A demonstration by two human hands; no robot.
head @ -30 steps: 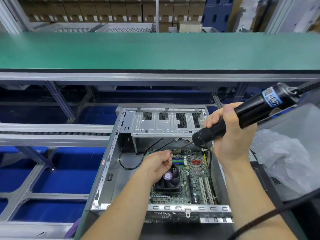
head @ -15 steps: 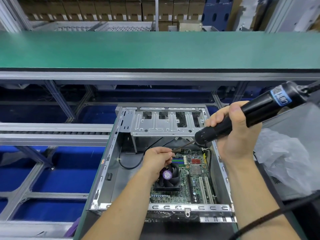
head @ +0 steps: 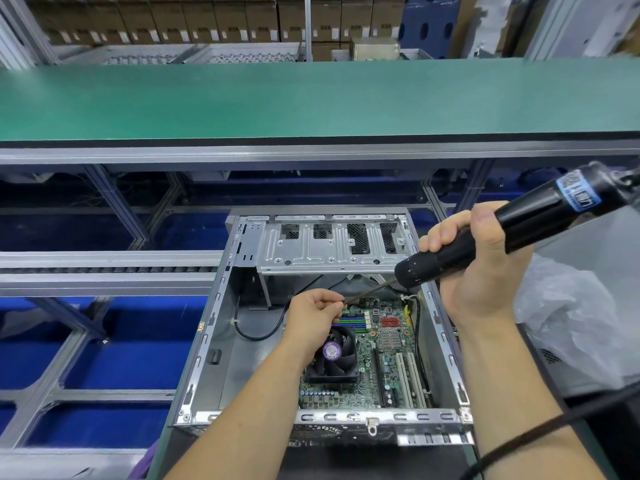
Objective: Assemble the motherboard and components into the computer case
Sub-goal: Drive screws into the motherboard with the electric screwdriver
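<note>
An open silver computer case [head: 221, 327] lies in front of me. A green motherboard [head: 388, 344] sits in its right half, with a black cooler fan [head: 334, 358] on it. My right hand [head: 481, 268] grips a black electric screwdriver [head: 512, 223] slanting down to the left over the case. Its thin bit [head: 370, 291] reaches my left hand [head: 311, 315], whose fingertips pinch at the bit's tip above the board's far left corner. Whether a screw sits between those fingers is hidden.
A silver drive cage [head: 329, 247] spans the far end of the case. A black cable [head: 256, 336] loops on the bare case floor. A green conveyor belt [head: 311, 98] runs across behind. A clear plastic bag [head: 571, 317] lies to the right. The screwdriver's cord [head: 540, 427] crosses my right forearm.
My left hand has risen from the fan area to the screwdriver's bit tip and pinches there. My right hand with the screwdriver has shifted slightly up and right.
</note>
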